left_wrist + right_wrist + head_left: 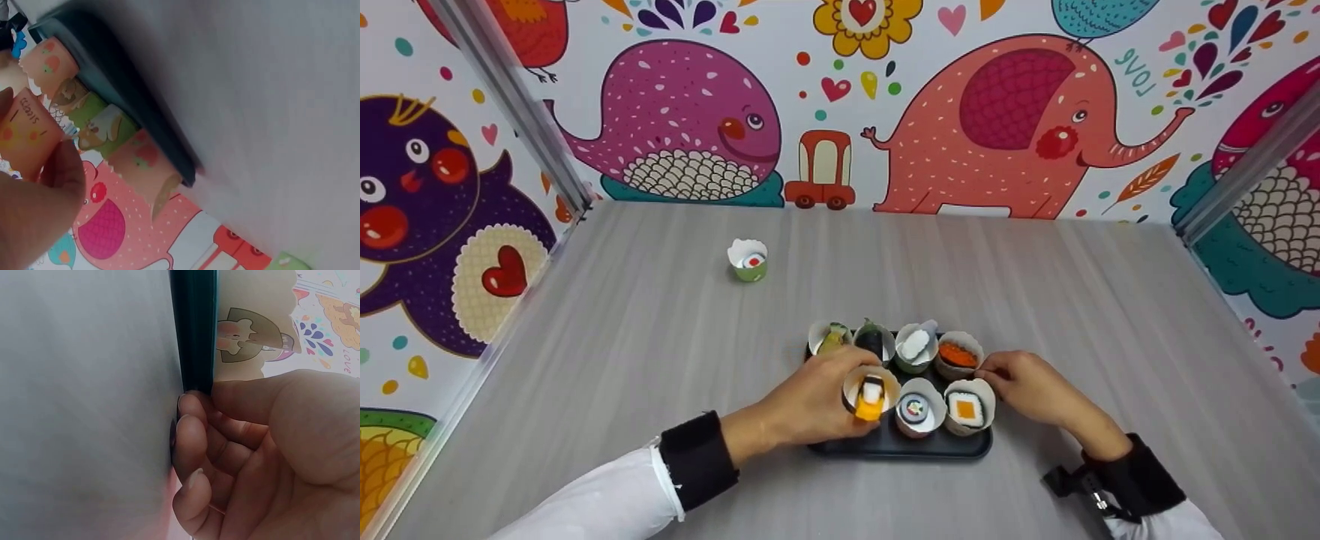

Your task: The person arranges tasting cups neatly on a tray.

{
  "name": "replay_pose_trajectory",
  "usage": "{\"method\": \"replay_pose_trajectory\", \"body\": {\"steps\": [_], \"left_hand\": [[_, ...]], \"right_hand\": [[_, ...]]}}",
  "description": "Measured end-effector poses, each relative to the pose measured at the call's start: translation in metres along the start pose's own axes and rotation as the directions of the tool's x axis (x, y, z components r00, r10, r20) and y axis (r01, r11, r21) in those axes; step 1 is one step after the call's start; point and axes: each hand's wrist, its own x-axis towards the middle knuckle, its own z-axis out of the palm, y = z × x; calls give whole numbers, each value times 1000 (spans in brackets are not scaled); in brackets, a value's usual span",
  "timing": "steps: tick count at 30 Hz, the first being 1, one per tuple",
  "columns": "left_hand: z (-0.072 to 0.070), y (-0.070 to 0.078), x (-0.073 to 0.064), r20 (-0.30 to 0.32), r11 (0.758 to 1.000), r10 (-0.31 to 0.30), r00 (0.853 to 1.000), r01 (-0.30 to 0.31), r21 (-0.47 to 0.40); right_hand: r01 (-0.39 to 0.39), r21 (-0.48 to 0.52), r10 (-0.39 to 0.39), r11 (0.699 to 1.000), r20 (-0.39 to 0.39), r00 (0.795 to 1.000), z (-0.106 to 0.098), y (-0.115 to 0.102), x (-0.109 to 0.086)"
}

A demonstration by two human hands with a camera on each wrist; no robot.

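Observation:
My left hand [814, 397] grips a paper cupcake cup [31, 135] holding a toy egg sushi [871, 401], above the left front of a black tray [900, 448]. On the tray's right edge, the thumb and fingers of my right hand [1030, 386] pinch the rim. Front cups hold a round sushi roll [915, 409] and a square roll with an orange centre [966, 409]. Behind them, cups contain a yellow piece [832, 337], a toy eggplant [870, 341], a white piece [915, 345] and orange roe [958, 355]. My left hand partly hides the tray's left side.
A green paper cup [750, 268] with a small roll inside stands apart, at the back left of the grey table [660, 300]. Printed cartoon panels [690, 120] wall the table at the back and sides, with metal posts [521, 105] at the corners.

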Motion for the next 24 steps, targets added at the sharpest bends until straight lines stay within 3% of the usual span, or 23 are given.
{"method": "replay_pose_trajectory", "body": {"steps": [10,24], "left_hand": [[15,0,-1,53,997,-63,997,60,51],[21,-3,-1,123,993,-101,987,92,75]], "right_hand": [[0,7,0,1000,3,1000,1,0,1],[-23,11,22,1000,14,1000,0,1,0]]}}
